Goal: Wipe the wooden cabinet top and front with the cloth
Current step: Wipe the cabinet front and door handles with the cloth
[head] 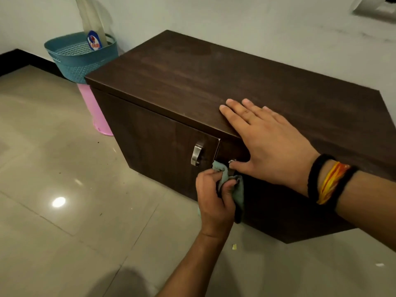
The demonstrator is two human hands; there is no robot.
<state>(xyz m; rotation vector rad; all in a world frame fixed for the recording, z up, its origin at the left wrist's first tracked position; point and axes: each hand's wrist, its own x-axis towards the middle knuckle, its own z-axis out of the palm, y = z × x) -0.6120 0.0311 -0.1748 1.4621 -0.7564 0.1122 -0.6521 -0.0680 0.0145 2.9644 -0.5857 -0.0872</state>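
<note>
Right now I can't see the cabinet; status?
Left hand shut on cloth at cabinet front. Right hand flat on top. Nothing blocking.

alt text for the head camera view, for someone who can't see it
A person's left hand presses a green cloth against the dark wooden cabinet front beside a metal door handle, while the right hand rests flat on the top edge. A blue basket stands behind on the tiled floor.
</note>
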